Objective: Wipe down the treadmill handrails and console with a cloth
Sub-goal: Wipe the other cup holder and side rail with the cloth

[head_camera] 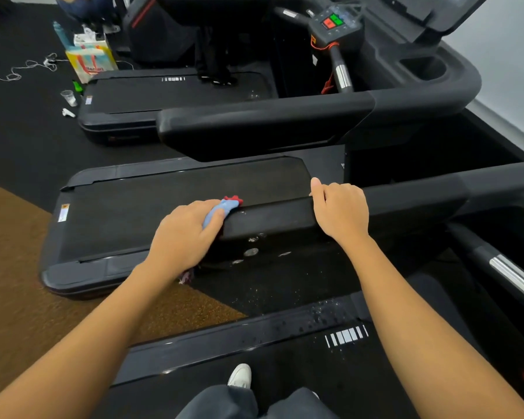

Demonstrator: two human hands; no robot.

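Blue-and-red cloth [224, 207] bunched under left hand [185, 234], pressed onto free end of black padded handrail [270, 219]. Right hand [339, 210] curled over same rail just beyond, thumb on far edge, gripping rail only. Droplets on rail's side face and on deck edge below. White bar markings [347, 335] on belt; small warning label [63, 212] on neighbouring treadmill [164, 207], text too small to read. Lettering on shopping bag [90, 63] blurred. Open floor strip between machines.
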